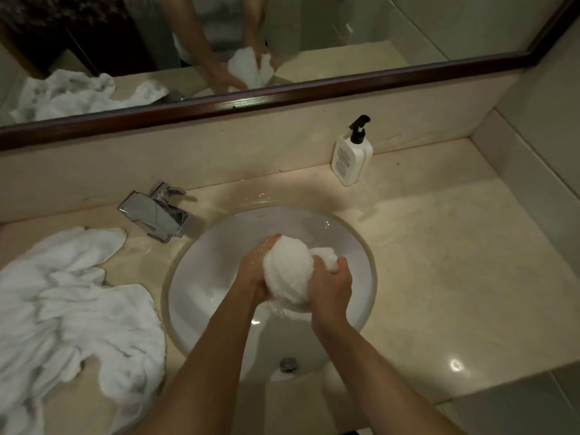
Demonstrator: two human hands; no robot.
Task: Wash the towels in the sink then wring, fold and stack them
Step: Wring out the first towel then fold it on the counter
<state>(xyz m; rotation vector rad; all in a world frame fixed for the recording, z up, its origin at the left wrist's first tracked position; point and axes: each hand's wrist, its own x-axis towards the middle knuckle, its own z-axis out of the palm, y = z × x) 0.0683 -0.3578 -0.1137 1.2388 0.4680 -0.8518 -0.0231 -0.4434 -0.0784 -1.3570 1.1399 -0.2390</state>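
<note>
Right fingers: they are curling tight around the right end of the towel [287, 274], and a small bump of cloth is poking out above the knuckles, toward 1 o'clock.
Right hand [329, 288]: it is gripping the towel from the 3 o'clock side, with its back facing up.
Left fingers: they are bending around the far side of the towel, cupping it; the tips are showing at 11 o'clock of the ball.
Left hand [252, 271]: it is holding the towel from the 9 o'clock side, pressing it against the right hand.
Towel: it is white and is being squeezed into a round ball between both hands, up above the middle of the sink [201, 277], not lying on the bottom.
Arms: both are bare and are reaching in from 6 o'clock.
Sink: it is a round white bowl sitting in the counter [423, 262], with a metal drain [288, 364] at its 6 o'clock edge.
Tap [157, 211]: it is shiny and is sitting just outside the bowl at 10 o'clock; I cannot tell if water is running.
Towel pile [62, 309]: more white towels are lying crumpled on the counter at 9 o'clock, well apart from the hands.
Soap bottle [350, 158]: it is white with a black pump and is standing upright by the back wall at 1 o'clock.
Mirror [282, 42]: it is hanging at 12 o'clock, showing the hands, the towel and the pile.
</note>
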